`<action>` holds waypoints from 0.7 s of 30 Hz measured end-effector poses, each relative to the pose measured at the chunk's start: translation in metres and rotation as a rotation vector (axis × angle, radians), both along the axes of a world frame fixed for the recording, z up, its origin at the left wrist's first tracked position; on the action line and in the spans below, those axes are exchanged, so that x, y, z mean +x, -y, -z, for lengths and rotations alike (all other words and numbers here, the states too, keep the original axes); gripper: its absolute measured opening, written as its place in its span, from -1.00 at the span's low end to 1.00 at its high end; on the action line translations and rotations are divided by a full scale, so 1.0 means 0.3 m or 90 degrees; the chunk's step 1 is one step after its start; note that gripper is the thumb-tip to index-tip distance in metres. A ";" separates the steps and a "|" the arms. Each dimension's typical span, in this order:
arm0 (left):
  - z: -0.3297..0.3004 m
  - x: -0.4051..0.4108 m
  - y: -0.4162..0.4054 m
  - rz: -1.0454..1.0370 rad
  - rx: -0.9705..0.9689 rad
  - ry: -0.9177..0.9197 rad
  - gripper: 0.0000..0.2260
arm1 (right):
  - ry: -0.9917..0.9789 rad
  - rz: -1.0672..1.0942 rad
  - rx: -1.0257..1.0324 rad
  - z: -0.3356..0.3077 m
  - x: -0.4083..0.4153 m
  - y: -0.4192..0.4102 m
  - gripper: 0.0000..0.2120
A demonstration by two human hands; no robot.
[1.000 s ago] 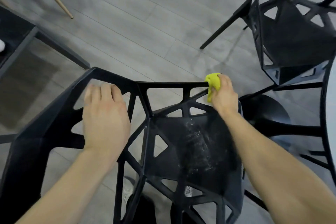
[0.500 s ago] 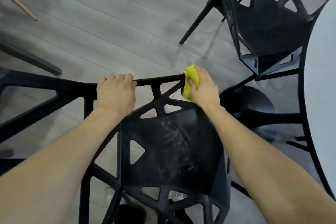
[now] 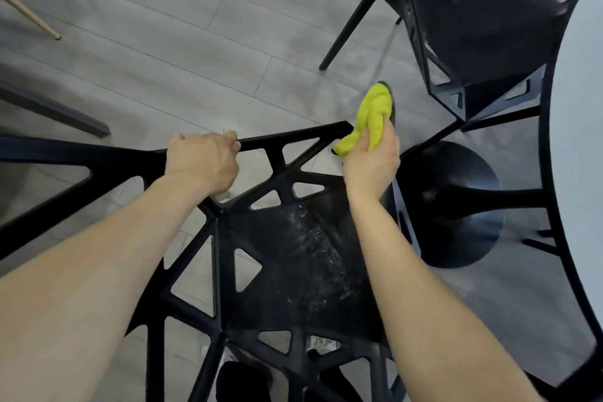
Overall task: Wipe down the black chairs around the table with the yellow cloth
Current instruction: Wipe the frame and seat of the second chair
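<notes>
The right hand (image 3: pixel 370 166) pinched the bunched cloth (image 3: pixel 370 119) at the far right corner of the near chair (image 3: pixel 293 258), probably to wipe its top rail. The left hand (image 3: pixel 202 163) curled around that rail, seemingly to steady it. White smears marked the seat. A second chair (image 3: pixel 483 26) stood far right beside the pale surface (image 3: pixel 580 108), on a grey plank floor (image 3: pixel 163 26).

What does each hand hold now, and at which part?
The left hand grips the top rail of the near black chair. The right hand holds the yellow cloth by its lower, bunched part.
</notes>
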State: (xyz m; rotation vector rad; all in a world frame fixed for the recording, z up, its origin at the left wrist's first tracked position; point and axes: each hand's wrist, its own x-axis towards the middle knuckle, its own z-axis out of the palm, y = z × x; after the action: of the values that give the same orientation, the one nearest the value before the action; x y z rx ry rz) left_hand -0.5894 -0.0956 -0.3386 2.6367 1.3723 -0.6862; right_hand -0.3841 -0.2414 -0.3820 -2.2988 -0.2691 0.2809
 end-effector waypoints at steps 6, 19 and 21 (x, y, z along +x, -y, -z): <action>0.018 -0.015 -0.002 -0.006 0.022 0.011 -0.77 | -0.096 -0.378 -0.146 0.052 -0.337 0.057 -0.55; 0.024 -0.014 -0.003 -0.015 0.015 0.005 -0.75 | 0.138 -0.454 -0.236 0.135 0.048 0.182 -0.40; 0.028 -0.018 -0.006 -0.012 0.020 0.000 -0.74 | 0.139 -0.472 -0.307 0.174 0.059 0.324 -0.40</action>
State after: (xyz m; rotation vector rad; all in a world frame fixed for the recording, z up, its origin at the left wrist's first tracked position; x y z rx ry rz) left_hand -0.5948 -0.0939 -0.3470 2.6439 1.4174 -0.6687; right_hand -0.3665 -0.3385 -0.4341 -2.6112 -1.2935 0.5038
